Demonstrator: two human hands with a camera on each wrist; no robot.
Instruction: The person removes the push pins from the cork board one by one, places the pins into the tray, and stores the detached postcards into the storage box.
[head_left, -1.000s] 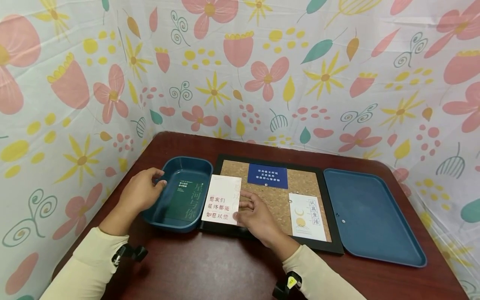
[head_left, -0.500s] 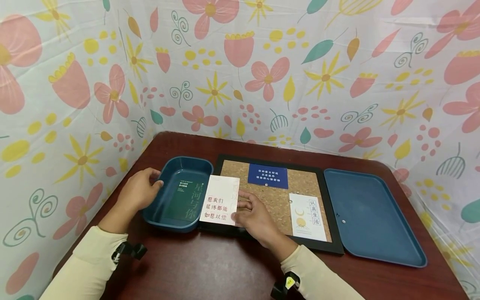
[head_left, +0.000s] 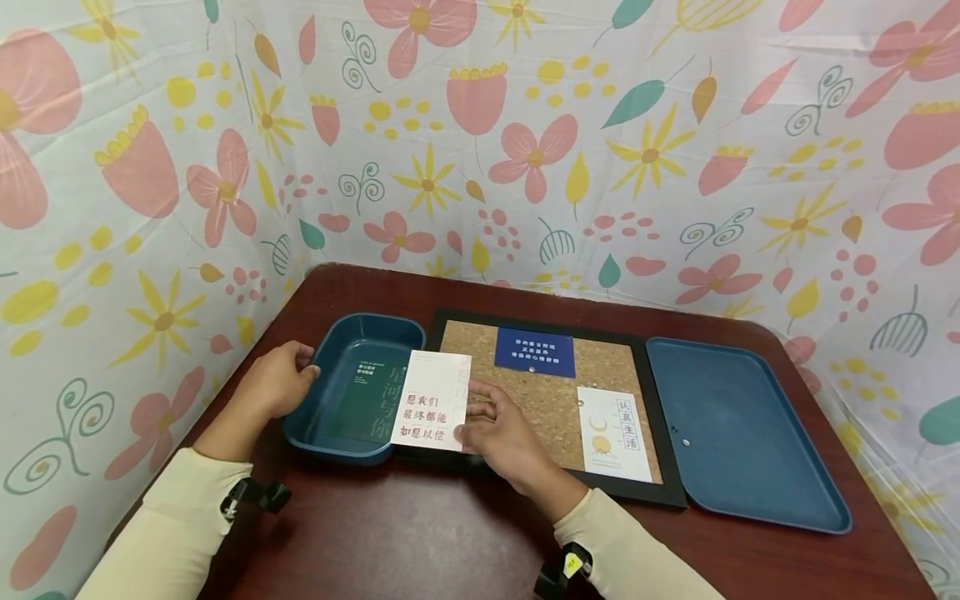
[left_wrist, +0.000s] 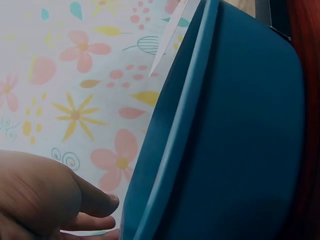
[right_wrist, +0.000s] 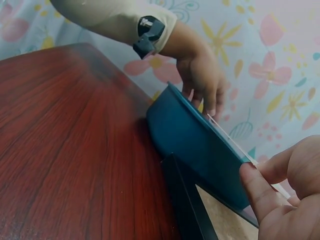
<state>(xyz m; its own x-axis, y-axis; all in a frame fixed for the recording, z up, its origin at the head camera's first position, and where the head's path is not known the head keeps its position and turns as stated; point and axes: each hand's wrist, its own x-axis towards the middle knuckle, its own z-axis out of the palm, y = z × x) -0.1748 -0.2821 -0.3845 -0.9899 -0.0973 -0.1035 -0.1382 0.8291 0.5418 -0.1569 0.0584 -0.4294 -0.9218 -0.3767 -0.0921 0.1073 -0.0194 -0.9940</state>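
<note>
My right hand (head_left: 498, 429) pinches the right edge of a white card (head_left: 431, 400) printed with red Chinese characters. The card is held over the right rim of a deep blue bin (head_left: 333, 457) and the left side of a framed corkboard (head_left: 517, 408). In the right wrist view the card (right_wrist: 232, 140) appears almost edge-on. Inside the bin lies a dark green card (head_left: 367, 398). My left hand (head_left: 277, 379) is at the bin's left rim, fingers loosely bent and holding nothing; whether it touches the rim, I cannot tell.
On the corkboard are a blue card (head_left: 534, 352) and a white card with a moon drawing (head_left: 615, 433), each with a pin. To its right lies a flat blue tray (head_left: 750, 433) with a small pin near its left edge. A floral curtain (head_left: 525, 167) stands behind the table.
My right hand has carried the white card slightly left, further over the bin. My left hand has drawn back a little to the left and down.
</note>
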